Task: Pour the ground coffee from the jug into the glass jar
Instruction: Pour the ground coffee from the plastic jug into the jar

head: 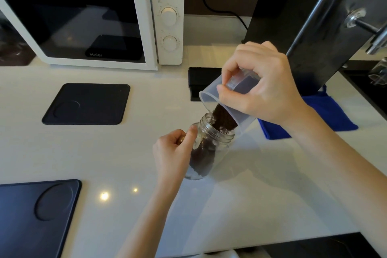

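A clear glass jar (211, 132) stands on the white counter, tilted a little, with dark ground coffee inside it. My left hand (176, 151) grips the jar's left side; something small and tan shows between its fingers. A translucent plastic jug (211, 94) is tipped steeply over the jar's mouth, and my right hand (259, 88) holds it from above. Ground coffee (224, 116) slides from the jug's lower lip into the jar's opening.
A white microwave (92, 16) stands at the back left. Two dark mats (88, 103) (31, 216) lie on the counter (146, 163). A blue cloth (326, 115) and a black box (201, 79) lie behind the jug. A dark machine (314, 16) rises at the right.
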Demonstrator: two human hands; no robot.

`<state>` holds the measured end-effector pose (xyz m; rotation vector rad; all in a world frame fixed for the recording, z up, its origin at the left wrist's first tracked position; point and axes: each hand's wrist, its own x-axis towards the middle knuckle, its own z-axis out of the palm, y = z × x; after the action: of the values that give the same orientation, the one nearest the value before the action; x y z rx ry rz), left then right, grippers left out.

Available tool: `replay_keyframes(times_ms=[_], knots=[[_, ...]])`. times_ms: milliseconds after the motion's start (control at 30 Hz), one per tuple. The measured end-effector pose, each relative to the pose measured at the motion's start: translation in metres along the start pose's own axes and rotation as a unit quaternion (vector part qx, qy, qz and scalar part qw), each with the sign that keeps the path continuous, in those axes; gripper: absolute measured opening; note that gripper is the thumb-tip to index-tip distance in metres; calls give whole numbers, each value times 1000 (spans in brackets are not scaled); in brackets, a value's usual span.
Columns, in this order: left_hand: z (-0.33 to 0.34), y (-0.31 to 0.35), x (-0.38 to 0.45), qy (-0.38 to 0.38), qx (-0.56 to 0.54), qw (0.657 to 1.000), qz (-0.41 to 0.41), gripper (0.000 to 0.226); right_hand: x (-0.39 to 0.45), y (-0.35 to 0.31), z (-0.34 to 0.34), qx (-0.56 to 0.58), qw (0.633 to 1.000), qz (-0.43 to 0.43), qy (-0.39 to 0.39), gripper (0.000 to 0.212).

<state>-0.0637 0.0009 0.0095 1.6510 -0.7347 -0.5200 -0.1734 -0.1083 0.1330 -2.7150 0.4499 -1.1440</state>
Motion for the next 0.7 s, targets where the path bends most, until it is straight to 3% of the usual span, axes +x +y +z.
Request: replay_keyframes(times_ms=[700], knots=[[0,3,-3,11,3,1000,-2,58,1,-5,1,-12,1000,-19,-17,15]])
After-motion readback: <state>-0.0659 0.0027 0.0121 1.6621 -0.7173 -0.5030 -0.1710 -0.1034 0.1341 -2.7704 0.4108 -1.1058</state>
